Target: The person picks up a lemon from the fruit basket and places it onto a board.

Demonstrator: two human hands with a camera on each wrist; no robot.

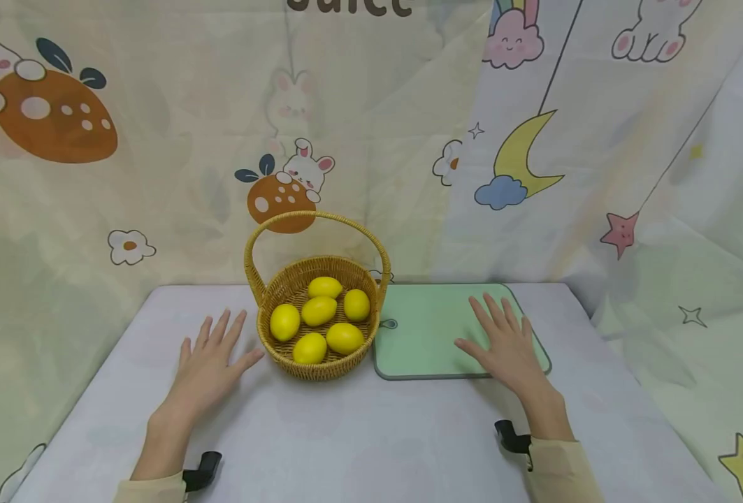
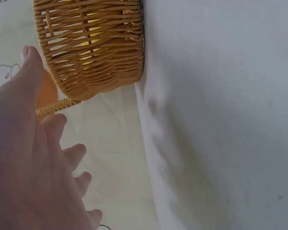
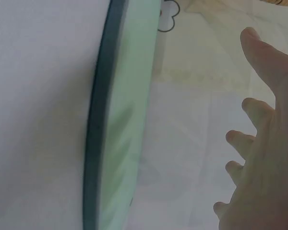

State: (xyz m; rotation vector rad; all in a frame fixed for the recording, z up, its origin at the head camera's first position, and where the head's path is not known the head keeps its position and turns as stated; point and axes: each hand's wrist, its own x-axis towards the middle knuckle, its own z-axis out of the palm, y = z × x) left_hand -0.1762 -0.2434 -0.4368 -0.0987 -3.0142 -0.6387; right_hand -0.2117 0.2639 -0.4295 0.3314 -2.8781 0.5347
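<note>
A wicker basket with a tall arched handle stands at the back middle of the table, several yellow lemons lying inside. My left hand is spread just left of the basket, palm down and holding nothing. In the left wrist view the woven side of the basket is close to the left thumb, and a shadow falls on the tabletop. On the basket's right lies a pale green cutting board with a dark edge. My right hand hovers over its right part, fingers spread; the right wrist view shows a gap above the board.
A white cloth covers the table. Behind it hangs a printed curtain with cartoon rabbits, a moon and stars, close behind the basket and board. Dark wrist camera mounts sit at both sleeves.
</note>
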